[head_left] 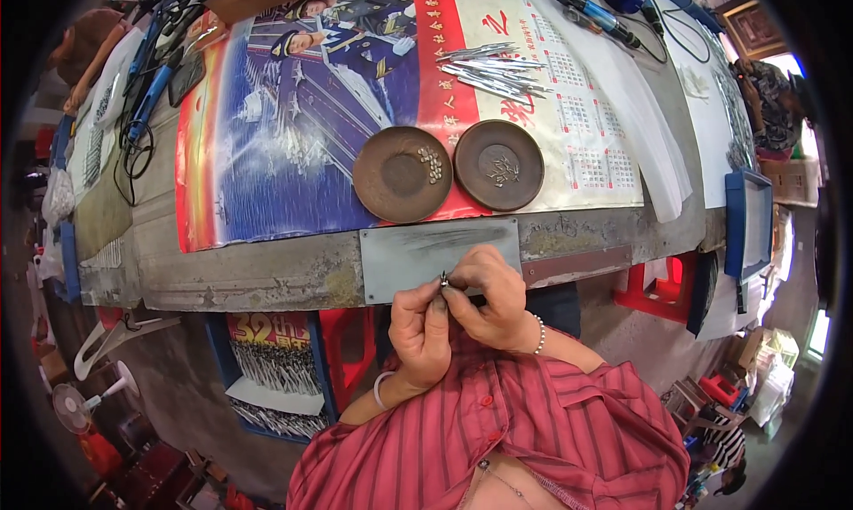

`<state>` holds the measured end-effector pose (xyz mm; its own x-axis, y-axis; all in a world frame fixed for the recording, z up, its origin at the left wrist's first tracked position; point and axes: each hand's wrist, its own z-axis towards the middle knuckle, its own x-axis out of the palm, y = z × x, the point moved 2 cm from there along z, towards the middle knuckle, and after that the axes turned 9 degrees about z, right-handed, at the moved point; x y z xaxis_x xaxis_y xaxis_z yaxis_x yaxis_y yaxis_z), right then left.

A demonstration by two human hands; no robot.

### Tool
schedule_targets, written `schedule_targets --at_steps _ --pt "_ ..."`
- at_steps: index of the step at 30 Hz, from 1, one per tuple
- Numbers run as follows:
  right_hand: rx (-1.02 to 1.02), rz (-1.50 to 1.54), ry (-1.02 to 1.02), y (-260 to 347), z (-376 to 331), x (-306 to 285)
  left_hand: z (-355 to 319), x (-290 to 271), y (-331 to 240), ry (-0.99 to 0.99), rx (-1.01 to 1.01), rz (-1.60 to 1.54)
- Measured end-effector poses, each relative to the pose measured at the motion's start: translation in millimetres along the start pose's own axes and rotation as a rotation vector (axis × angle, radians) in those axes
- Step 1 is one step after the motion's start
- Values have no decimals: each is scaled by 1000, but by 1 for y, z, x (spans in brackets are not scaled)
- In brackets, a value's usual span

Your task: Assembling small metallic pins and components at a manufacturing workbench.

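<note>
**Mia:** At the near edge of the workbench (267,279), what is the person doing?

**Ben:** Both hands meet over a grey metal plate (418,252). The left hand (419,328) and the right hand (487,298) pinch one tiny metal piece (443,281) between their fingertips.

**Mia:** Is much done?

**Ben:** It looks like the middle. The left brown dish (402,174) holds a few small beads. The right brown dish (498,164) holds little bits. A pile of thin silver strips (493,68) waits farther back, so a lot seems left.

**Mia:** Is there room to move?

**Ben:** Yes. The plate under the hands is bare, and the dishes sit just beyond it. But the piece hangs right above the bench edge, so it could drop to the floor.
</note>
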<state>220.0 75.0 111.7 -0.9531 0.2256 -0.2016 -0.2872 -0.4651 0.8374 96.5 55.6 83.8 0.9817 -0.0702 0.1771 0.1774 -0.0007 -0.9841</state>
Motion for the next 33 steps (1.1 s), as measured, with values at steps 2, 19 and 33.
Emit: schedule_targets --at_steps 2,19,33 --pt "-11 -9 -19 -1 -2 6 -1 -3 2 28 24 -6" --pt "748 598 8 0 -6 -2 -3 0 -4 115 -47 -72" --pt "143 189 -7 -2 -3 10 12 -6 -18 224 -85 25"
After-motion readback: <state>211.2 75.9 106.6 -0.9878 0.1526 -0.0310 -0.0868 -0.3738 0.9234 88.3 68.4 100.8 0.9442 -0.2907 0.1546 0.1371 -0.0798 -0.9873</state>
